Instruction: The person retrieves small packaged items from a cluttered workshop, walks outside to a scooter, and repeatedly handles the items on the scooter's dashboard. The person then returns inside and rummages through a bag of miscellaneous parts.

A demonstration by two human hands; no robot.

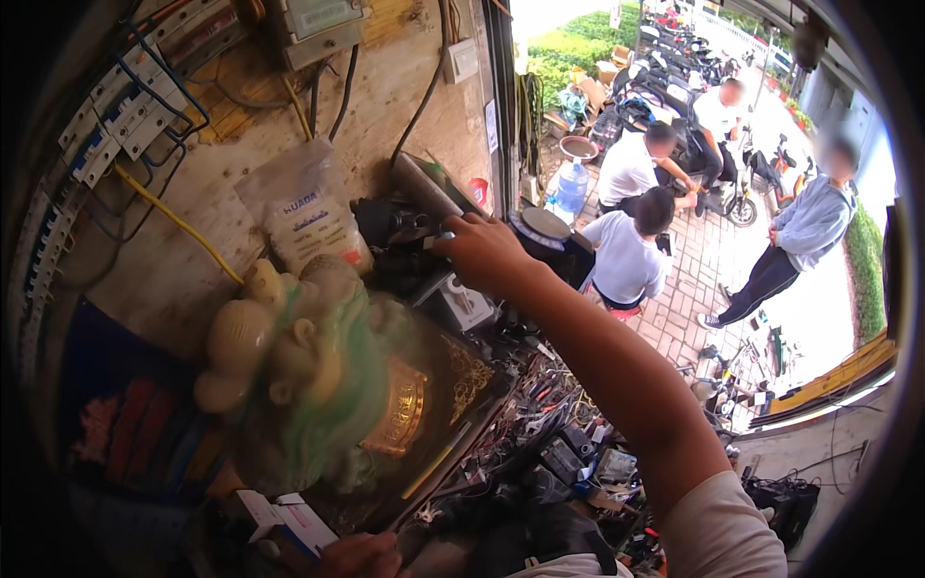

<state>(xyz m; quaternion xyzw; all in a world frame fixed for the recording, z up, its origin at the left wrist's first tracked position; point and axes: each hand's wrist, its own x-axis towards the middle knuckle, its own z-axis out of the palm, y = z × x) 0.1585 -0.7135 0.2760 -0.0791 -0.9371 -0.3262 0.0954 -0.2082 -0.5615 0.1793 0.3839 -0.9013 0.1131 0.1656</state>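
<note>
My right arm stretches up across the view, and my right hand (485,252) is at the shelf by the wall. Its fingers are curled at a dark clutter of small items (385,223), beside a grey cylinder (425,185); what they grip is hidden. At the lower edge, in shadow, my left hand (361,557) is closed at the edge of a white box (301,520). Between my hands stands a large cream and green figurine (323,376) with a gold plaque (397,407). Below my right hand lies a small white box with a picture on it (461,301).
A clear plastic bag of pale contents (313,217) leans on the wall beneath wiring and breakers (125,106). Tools and parts (559,453) are heaped below my right arm. Outside, several people (631,241) are near parked scooters (665,96) and a blue water bottle (568,188).
</note>
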